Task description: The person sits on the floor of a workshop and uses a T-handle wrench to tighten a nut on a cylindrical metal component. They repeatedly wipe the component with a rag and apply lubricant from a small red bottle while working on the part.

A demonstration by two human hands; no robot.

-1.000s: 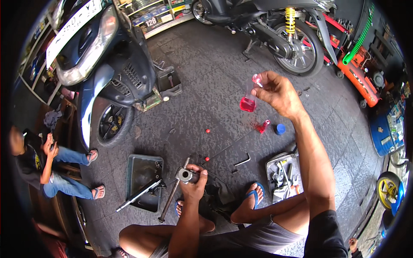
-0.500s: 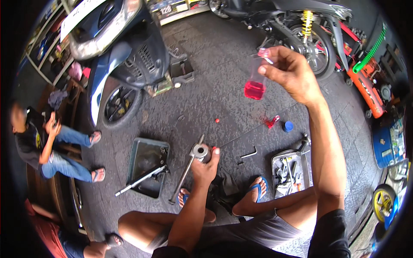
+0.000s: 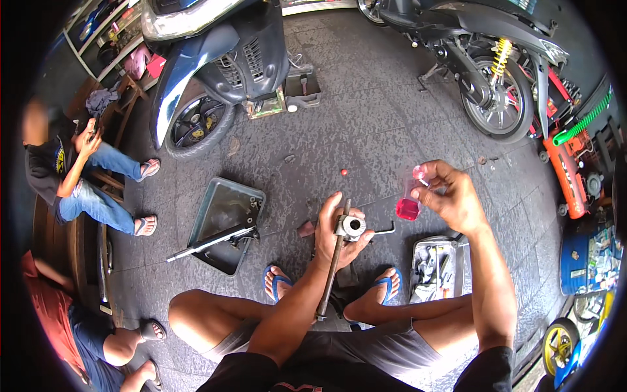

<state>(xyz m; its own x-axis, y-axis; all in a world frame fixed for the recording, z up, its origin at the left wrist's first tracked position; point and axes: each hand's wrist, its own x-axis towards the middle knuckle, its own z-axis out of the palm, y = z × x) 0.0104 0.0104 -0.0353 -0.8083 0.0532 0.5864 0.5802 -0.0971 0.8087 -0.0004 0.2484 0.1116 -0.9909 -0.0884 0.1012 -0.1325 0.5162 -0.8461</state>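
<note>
Two hands work above our crossed legs: our left hand [image 3: 336, 234] is clamped around a fork tube [image 3: 334, 261], upright and steady as before. Our right hand [image 3: 450, 196], fingers pinched on a small bottle of red fluid [image 3: 409, 199], has come closer to the tube's open top. Fluid level is hard to judge.

Open grey concrete floor [image 3: 366, 130] beyond my hands; dark rectangular metal tray [image 3: 225, 222] left, grey tool tray [image 3: 434, 268] right.
</note>
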